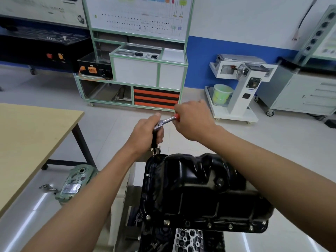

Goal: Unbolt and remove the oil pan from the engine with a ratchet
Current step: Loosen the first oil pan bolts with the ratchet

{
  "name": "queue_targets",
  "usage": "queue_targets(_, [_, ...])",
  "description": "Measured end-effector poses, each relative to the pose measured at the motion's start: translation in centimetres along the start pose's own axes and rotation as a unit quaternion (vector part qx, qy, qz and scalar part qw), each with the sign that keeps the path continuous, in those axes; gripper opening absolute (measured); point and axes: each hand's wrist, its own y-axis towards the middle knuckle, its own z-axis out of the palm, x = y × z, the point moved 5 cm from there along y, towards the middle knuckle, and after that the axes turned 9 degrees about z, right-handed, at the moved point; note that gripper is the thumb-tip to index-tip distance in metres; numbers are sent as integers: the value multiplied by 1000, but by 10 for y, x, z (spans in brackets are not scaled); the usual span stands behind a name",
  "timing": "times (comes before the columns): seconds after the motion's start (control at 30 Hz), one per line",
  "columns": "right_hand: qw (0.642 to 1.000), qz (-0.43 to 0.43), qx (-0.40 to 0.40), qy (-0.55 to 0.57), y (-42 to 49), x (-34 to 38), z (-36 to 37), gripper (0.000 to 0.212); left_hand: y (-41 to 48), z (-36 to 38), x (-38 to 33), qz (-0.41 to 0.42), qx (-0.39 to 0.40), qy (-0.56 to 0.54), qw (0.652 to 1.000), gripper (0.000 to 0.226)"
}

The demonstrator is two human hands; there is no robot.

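Table: a pale wooden table top [27, 139] on dark legs, cut off by the left edge.
Floor part: one green cast-metal housing [76, 180] lies on the floor just beside the table leg; its detail is too blurred to read.
Left hand: the left hand [145, 131] wraps its fingers round a black extension bar [154, 140], thumb up against the tool's head; the fingertips are hidden behind the bar.
Tool: one chrome ratchet [166, 121] with a red handle runs between the two hands. Only a sliver of red shows.
Socket: the bar's lower end [154, 154] stands on the far left corner of the pan's flange; the bolt under it cannot be made out.
Right hand: the right hand [192, 119] is curled tight round the red handle, its fingers out of sight beneath the knuckles.
Pan: one glossy black pressed-steel oil pan [196, 188], deeply ribbed, sits on top of the upturned engine [189, 239] low in the middle of the view, below both forearms.
Bolts: at least six silver bolt heads [166, 222] line the near flange; the right end is blurred.
Engine: mostly hidden by the pan and cut off by the bottom edge.
Background: a green-framed cabinet [138, 73] with three orange drawer fronts; further right, a white wheeled stand [240, 91] holding one pale green bucket [221, 93].
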Motion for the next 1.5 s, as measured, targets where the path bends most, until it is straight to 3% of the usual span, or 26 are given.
queue_targets(0.1, [992, 33, 116, -32, -37, -2, -12, 34, 14, -1, 0, -14, -87, -9, 996, 67])
queue_targets(0.2, [948, 18, 303, 98, -75, 25, -20, 58, 17, 9, 0, -8, -66, 5, 998, 58])
queue_targets(0.27, [926, 10, 356, 124, -85, 42, -23, 60, 14, 14, 1, -10, -44, -16, 999, 54])
queue_targets(0.37, [937, 2, 343, 70, -75, 38, -27, 38, 11, 5, -1, -3, -39, -11, 999, 48])
queue_targets(0.5, [972, 22, 222, -76, -43, 12, -29, 10, 1, -11, -2, 16, 5, 31, 999, 51])
queue_targets(0.6, [978, 22, 177, -110, -14, 9, -19, 13, -7, -1, -3, 23, 57, 42, 997, 57])
queue_targets(0.8, [993, -9, 103, -61, 21, 21, -2, 25, -1, 0, -1, 9, 39, 12, 999, 57])
queue_targets(0.93, [996, -2, 81, -35, 17, 15, 0, 17, -2, 2, 4, -7, 13, 0, 1000, 54])
queue_targets(1.07, [990, 18, 131, -51, -14, -3, -8, 38, 1, 5, 8, -27, -49, -22, 998, 51])
queue_targets(1.23, [948, 4, 310, 70, -77, 12, -20, 56, 8, 13, 6, -24, -72, 9, 997, 52])
queue_targets(1.37, [969, 1, 247, 24, -102, 36, -23, 50, 6, 21, 7, -13, -54, 5, 998, 52])
queue_targets(1.5, [969, 28, 240, -49, -83, 13, -22, 26, 5, 14, 5, -4, -43, 39, 998, 51])
